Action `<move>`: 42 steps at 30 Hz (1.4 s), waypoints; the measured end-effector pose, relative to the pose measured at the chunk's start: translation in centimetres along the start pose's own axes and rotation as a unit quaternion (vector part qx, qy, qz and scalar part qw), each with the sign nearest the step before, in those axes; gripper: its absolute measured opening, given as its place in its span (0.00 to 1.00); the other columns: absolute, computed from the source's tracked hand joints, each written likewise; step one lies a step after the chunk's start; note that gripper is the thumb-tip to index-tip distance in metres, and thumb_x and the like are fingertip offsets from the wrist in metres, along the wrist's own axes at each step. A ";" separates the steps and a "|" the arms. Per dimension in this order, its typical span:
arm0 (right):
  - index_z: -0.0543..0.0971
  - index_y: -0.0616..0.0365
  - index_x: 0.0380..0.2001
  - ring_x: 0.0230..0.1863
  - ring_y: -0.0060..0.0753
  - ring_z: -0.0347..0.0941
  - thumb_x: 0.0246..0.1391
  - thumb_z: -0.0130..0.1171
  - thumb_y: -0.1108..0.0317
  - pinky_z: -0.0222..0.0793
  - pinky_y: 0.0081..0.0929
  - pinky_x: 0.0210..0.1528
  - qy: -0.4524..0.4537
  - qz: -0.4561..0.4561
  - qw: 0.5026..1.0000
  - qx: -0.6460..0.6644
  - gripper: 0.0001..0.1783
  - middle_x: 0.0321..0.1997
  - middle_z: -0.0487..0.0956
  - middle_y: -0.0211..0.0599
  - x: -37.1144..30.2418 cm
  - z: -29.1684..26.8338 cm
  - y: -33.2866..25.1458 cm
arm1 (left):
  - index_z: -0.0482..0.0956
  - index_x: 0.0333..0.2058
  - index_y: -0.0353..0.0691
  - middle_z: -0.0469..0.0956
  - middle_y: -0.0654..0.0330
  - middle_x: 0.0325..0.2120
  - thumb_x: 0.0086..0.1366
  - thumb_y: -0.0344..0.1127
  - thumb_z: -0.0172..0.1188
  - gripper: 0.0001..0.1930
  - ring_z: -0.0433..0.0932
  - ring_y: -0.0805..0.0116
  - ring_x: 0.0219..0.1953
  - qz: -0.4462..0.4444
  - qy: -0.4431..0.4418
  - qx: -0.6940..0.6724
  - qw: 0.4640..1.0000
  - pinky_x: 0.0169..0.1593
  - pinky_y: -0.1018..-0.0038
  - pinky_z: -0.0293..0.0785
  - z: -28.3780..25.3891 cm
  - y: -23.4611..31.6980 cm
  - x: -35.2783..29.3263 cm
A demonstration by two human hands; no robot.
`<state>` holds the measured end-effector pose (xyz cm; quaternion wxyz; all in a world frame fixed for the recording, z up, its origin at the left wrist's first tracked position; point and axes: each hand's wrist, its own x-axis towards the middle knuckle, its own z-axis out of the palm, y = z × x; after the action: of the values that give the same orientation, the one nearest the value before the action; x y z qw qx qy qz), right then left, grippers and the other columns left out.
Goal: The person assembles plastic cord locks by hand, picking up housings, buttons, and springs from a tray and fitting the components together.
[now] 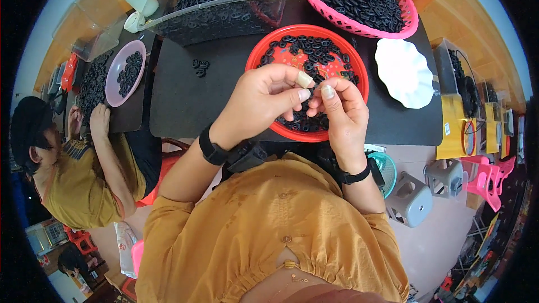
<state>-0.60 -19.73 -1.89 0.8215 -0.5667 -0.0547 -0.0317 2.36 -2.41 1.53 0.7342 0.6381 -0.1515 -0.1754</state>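
Note:
Over a round red tray (285,60) with a flowered bottom, my left hand (255,98) and my right hand (345,120) meet at their fingertips. Each hand is closed in a pinch, thumb against finger. Something small and dark shows between the fingertips, but I cannot make out whether it is held or lies in the tray behind. Beige covering wraps a left fingertip. Many small black oval pieces (320,50) with holes are spread in the tray beneath my hands. Black bands circle both wrists.
Beyond the tray stand a clear bin (224,8) and a pink basket (412,19), both full of black pieces. A white scalloped plate (404,73) sits right. Several loose pieces (200,67) lie left on the dark table (185,101). A co-worker (84,185) sits at left by a pale pink bowl (115,90).

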 end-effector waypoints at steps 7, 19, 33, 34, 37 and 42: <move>0.72 0.63 0.41 0.33 0.21 0.76 0.64 0.50 0.70 0.76 0.21 0.37 -0.025 -0.035 0.999 0.007 0.07 0.35 0.77 0.33 -0.5 1.7 -0.4 | 0.76 0.42 0.33 0.80 0.59 0.35 0.65 0.24 0.56 0.08 0.78 0.77 0.31 0.068 0.058 -0.013 0.996 0.34 0.80 0.76 1.3 -0.1 -1.3; 0.72 0.63 0.41 0.33 0.21 0.75 0.64 0.51 0.70 0.75 0.21 0.36 -0.020 -0.048 0.999 0.011 0.07 0.36 0.76 0.32 -0.7 1.8 0.4 | 0.77 0.39 0.30 0.79 0.59 0.31 0.61 0.20 0.57 0.07 0.78 0.78 0.28 0.133 0.136 0.024 0.981 0.32 0.81 0.76 2.1 -0.6 -1.8; 0.73 0.63 0.41 0.32 0.21 0.74 0.64 0.51 0.69 0.74 0.21 0.35 0.018 -0.063 0.998 0.006 0.08 0.36 0.76 0.33 -0.8 2.4 0.7 | 0.78 0.39 0.30 0.79 0.58 0.32 0.60 0.20 0.59 0.08 0.80 0.75 0.28 0.157 0.163 0.044 0.973 0.32 0.80 0.78 2.3 -1.2 -1.9; 0.73 0.62 0.41 0.32 0.21 0.74 0.64 0.51 0.69 0.74 0.20 0.35 0.021 -0.065 0.998 0.012 0.08 0.36 0.76 0.33 -0.8 2.4 0.8 | 0.78 0.40 0.30 0.79 0.58 0.32 0.60 0.20 0.59 0.08 0.81 0.75 0.28 0.154 0.165 0.044 0.973 0.32 0.80 0.78 2.4 -1.2 -1.9; 0.73 0.62 0.41 0.32 0.21 0.73 0.64 0.51 0.69 0.73 0.20 0.35 0.021 -0.068 0.997 0.019 0.07 0.36 0.76 0.32 -0.8 2.2 1.1 | 0.78 0.39 0.30 0.79 0.57 0.32 0.60 0.20 0.59 0.09 0.81 0.75 0.28 0.155 0.166 0.054 0.972 0.32 0.80 0.78 2.4 -1.2 -1.9; 0.73 0.62 0.41 0.32 0.20 0.73 0.64 0.51 0.70 0.73 0.19 0.35 0.024 -0.072 0.997 0.014 0.07 0.36 0.76 0.32 -0.8 2.2 1.2 | 0.78 0.39 0.30 0.79 0.57 0.31 0.59 0.20 0.59 0.08 0.81 0.75 0.28 0.164 0.170 0.065 0.969 0.31 0.80 0.77 2.5 -1.2 -1.8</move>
<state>-1.40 -17.28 -2.30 0.8263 -0.5484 -0.0757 -0.1036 -0.42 -3.98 0.66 0.7248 0.6714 -0.1381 0.0691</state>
